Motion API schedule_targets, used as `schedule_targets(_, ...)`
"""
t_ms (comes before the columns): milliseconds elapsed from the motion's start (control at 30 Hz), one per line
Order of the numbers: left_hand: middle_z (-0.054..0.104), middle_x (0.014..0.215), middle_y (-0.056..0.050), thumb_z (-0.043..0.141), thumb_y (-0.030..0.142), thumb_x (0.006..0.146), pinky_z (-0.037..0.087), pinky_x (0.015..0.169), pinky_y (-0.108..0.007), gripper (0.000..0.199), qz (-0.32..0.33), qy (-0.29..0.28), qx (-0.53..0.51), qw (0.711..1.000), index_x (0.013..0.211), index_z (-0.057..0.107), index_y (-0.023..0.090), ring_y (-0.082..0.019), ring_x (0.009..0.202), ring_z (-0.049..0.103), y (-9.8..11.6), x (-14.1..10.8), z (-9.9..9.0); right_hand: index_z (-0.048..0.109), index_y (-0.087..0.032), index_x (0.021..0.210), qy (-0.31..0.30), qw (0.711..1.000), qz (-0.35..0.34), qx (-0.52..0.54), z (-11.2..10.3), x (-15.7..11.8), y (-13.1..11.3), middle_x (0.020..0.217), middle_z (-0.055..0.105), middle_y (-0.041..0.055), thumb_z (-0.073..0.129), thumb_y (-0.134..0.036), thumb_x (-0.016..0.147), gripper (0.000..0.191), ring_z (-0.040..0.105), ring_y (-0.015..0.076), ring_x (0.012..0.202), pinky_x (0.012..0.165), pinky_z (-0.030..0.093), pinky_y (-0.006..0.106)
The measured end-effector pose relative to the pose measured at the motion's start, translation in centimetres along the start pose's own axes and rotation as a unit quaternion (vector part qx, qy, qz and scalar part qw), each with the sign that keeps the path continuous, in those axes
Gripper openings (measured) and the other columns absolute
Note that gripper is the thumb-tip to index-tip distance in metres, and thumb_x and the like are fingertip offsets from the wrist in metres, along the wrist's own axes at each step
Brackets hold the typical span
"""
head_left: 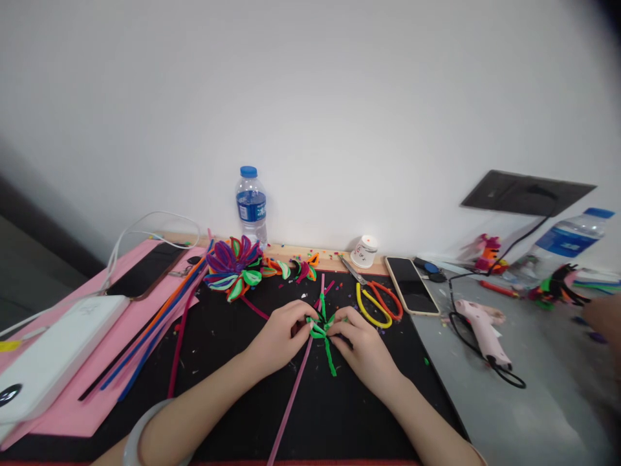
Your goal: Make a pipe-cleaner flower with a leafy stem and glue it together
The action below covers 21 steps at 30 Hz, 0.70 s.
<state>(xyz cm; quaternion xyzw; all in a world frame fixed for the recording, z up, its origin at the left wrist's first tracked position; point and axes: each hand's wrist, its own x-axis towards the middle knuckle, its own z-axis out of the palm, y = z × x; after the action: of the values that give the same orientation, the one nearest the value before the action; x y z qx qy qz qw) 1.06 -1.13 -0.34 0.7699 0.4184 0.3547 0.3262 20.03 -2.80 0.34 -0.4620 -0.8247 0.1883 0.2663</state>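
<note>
Near the middle of the black mat (237, 414), both hands meet over a small green pipe-cleaner piece (329, 356) with several strands. My left hand (284, 330) pinches its left side between thumb and fingertips. On the other side, the fingers of my right hand (361, 340) are closed on it too. A pink pipe cleaner (294, 401) runs beneath the piece toward the mat's front edge. To the left behind my hands lies a multicoloured pipe-cleaner flower (233, 266). Scissors (376, 301) with yellow and orange handles rest behind my right hand.
A water bottle (251, 207) and a paper cup (364, 251) stand by the wall. Left are pink sheets (72, 411), a power bank (46, 362) and a phone (145, 272). Right are another phone (412, 287) and a corded glue gun (485, 333). Part of another hand (604, 317) shows at far right.
</note>
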Motion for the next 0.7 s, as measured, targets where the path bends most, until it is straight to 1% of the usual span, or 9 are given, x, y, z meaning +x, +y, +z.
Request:
schedule_targets(367,0.056,0.084,-0.002,0.044,0.011,0.078,0.038,0.059,-0.02,0.017,-0.001,0.0,0.002,1.0,0.087,0.057,0.018,-0.01,0.066,0.049,0.04,0.12,-0.06,0.057,-0.02,0.08,0.003,0.999,-0.014,-0.038,-0.05,-0.06,-0.35,0.089,0.05,0.0036,0.046,-0.01,0.081,0.015,0.054,0.0137,0.08,0.072,0.045,0.024)
schedule_targets(700,0.056,0.084,-0.002,0.044,0.011,0.078,0.038,0.058,-0.02,0.017,-0.001,-0.002,0.002,1.0,0.087,0.057,0.018,-0.01,0.066,0.048,0.1,0.1,-0.06,0.056,-0.019,0.079,-0.001,0.999,-0.006,-0.033,0.27,-0.12,-0.13,0.089,0.049,0.0032,0.046,-0.009,0.081,0.014,0.053,0.0128,0.08,0.072,0.044,0.023)
